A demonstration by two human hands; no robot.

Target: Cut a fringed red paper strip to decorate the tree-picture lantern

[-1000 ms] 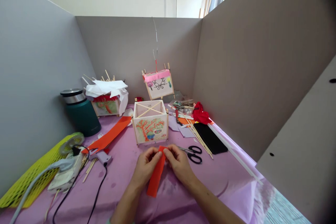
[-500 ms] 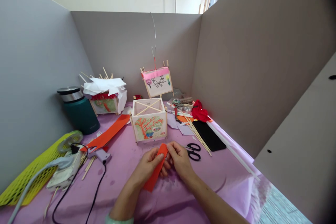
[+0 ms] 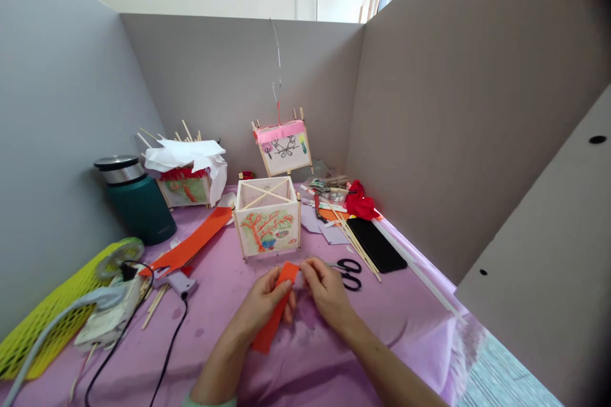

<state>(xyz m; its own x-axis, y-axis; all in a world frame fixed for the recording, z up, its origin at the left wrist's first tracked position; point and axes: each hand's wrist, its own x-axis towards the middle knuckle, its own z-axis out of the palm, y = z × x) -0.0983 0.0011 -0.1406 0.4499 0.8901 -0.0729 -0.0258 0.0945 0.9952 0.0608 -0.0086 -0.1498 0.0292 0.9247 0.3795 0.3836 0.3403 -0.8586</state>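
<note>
My left hand (image 3: 261,305) and my right hand (image 3: 326,292) meet over the pink-covered table (image 3: 410,324), both pinching the upper end of a narrow orange-red paper strip (image 3: 273,318). The strip hangs down and to the left, slanting under my left fingers. Just beyond my hands stands a small stick-framed paper lantern box (image 3: 267,221) with a red tree drawn on its front. Black-handled scissors (image 3: 347,272) lie right of my right hand.
A longer orange strip (image 3: 191,245) and a glue gun (image 3: 177,281) with its black cord lie at left, by a yellow mesh sheet (image 3: 52,311) and a green flask (image 3: 136,200). Two more lanterns, sticks, red scraps and a black phone (image 3: 377,245) sit behind; grey partitions enclose the table.
Both hands with the strip have shifted slightly left and away from me, and the strip now slants more to the lower left. The view has tilted slightly downward.
</note>
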